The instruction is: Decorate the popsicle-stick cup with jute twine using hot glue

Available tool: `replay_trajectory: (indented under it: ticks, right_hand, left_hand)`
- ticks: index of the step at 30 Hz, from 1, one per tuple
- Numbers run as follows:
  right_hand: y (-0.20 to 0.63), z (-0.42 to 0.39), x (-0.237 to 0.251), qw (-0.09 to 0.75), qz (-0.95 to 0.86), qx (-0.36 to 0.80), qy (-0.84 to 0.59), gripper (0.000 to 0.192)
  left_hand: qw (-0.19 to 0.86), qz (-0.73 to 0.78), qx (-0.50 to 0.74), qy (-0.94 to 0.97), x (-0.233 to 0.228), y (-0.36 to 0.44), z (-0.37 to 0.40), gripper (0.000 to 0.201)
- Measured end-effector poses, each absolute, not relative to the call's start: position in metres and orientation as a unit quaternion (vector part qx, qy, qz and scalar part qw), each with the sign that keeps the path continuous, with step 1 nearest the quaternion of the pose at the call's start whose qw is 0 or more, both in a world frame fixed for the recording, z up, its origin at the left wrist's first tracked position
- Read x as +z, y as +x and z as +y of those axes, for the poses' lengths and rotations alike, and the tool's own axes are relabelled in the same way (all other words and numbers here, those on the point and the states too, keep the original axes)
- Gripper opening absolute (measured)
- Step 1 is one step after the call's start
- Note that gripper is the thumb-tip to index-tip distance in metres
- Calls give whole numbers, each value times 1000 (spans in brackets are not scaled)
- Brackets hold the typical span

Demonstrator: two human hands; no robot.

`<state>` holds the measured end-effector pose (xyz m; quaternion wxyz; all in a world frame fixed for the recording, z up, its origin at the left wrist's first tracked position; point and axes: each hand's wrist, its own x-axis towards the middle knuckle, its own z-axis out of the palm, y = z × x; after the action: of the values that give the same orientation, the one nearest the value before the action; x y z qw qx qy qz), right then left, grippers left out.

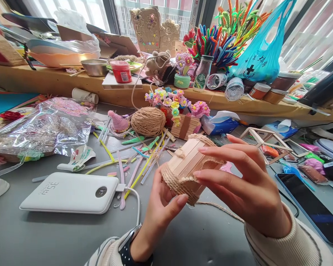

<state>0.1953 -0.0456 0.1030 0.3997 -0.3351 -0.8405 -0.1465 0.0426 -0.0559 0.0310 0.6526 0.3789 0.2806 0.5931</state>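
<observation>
My left hand (pixel 161 210) is closed around the lower end of a small holder made of wooden craft sticks (pixel 187 159), tilted above the table. Rough jute twine (pixel 180 185) is wound in several turns round its near end, and more twine circles its far end. On the holder's right side, my right hand (pixel 238 177) has its fingertips pressed on a strand of twine against the sticks; its thumb is largely hidden and the upper fingers are raised. A loose length of twine (pixel 222 208) trails over the table below my right hand.
A white power bank (pixel 69 192) with a cable lies left, a phone (pixel 310 203) right. Behind the holder stand a twine ball (pixel 148 122) and scattered coloured strips (pixel 133 171). A wooden stick frame (pixel 269 144) sits right. Jars and pipe cleaners (pixel 211 46) crowd the ledge.
</observation>
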Motion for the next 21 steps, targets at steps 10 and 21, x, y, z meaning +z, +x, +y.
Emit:
replay_trajectory:
  ticks: [10,21]
  right_hand:
    - [196,-45,105,399,-840,-132,-343,10]
    - [196,-46,106,396,-841,-129,-346,8]
  left_hand:
    - [654,275,593,381,30,41,-57,64]
    - [646,289,590,389,31,41,-58,64]
